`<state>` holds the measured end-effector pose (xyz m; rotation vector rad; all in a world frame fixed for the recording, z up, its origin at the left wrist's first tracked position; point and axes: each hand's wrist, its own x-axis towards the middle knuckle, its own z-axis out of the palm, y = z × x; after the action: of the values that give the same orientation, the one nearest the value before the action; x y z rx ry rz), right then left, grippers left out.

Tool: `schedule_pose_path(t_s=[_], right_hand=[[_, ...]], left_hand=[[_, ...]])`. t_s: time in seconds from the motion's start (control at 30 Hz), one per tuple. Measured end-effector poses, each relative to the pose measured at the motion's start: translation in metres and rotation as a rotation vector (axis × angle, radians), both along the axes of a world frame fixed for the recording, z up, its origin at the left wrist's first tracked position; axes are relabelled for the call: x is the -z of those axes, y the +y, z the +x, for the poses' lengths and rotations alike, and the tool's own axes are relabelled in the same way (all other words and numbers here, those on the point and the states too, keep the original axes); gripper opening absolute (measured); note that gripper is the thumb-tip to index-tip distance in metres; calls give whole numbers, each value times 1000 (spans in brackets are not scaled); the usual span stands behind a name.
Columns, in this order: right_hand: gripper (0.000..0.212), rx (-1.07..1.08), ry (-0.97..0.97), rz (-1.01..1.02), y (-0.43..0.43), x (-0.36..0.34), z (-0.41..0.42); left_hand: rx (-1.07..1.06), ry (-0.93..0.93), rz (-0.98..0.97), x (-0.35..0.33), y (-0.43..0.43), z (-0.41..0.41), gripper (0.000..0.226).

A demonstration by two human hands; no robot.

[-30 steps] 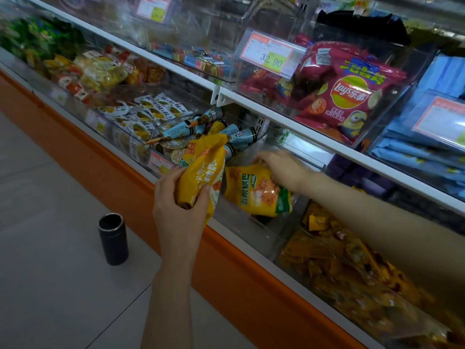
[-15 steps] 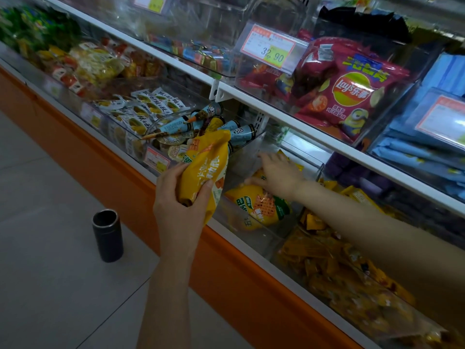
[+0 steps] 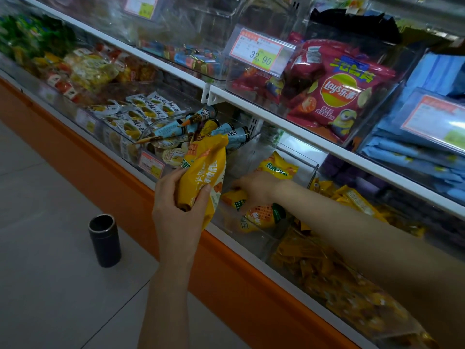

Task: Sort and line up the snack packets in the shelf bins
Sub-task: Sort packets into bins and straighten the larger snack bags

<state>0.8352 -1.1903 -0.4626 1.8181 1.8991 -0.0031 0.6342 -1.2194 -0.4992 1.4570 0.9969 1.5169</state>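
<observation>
Yellow packets (image 3: 201, 177) bunched in left hand (image 3: 176, 212), grip closed round them, just outside the shelf. Right hand (image 3: 254, 190) has dropped from the back of the clear bin (image 3: 313, 170) to its front, bringing one packet (image 3: 264, 215) low inside. Pinching or pressing: cannot tell. Placement looks nearly done; the bunch probably goes in next.

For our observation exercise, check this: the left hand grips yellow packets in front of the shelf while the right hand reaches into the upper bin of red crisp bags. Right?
Not quite. The head view shows the right hand reaching into the clear lower bin of yellow packs, not the upper one. The left hand does grip yellow packets in front of the shelf.
</observation>
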Motion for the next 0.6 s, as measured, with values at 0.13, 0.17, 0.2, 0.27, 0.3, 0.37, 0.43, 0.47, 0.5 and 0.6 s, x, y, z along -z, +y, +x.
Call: schedule_pose_path(t_s=[0.13, 0.17, 0.2, 0.27, 0.3, 0.37, 0.43, 0.47, 0.5, 0.6], right_hand=[[46, -1, 39, 215, -7, -19, 3], [40, 39, 112, 302, -10, -24, 9], [39, 114, 234, 387, -15, -30, 15], [46, 362, 601, 509, -23, -33, 31], [53, 507, 793, 523, -29, -31, 37], [67, 710, 1028, 452, -40, -20, 43], [75, 822, 1073, 383, -43, -10, 45], [77, 848, 1044, 357, -43, -9, 43], [74, 823, 933, 314, -41, -9, 42], [51, 586, 288, 102, -37, -15, 34]], left_hand=[[-2, 7, 19, 0, 1, 1, 37], [1, 3, 14, -1, 1, 1, 37], [4, -4, 8, -1, 2, 1, 36], [11, -17, -1, 0, 2, 0, 36], [12, -20, -3, 0, 3, 0, 36], [12, -20, -4, 1, 4, 0, 36], [10, -23, -17, 1, 4, 1, 36], [10, -25, -22, 1, 4, 2, 37], [11, -22, -25, 1, 4, 3, 37], [13, 1, -25, 2, 2, 5, 42]])
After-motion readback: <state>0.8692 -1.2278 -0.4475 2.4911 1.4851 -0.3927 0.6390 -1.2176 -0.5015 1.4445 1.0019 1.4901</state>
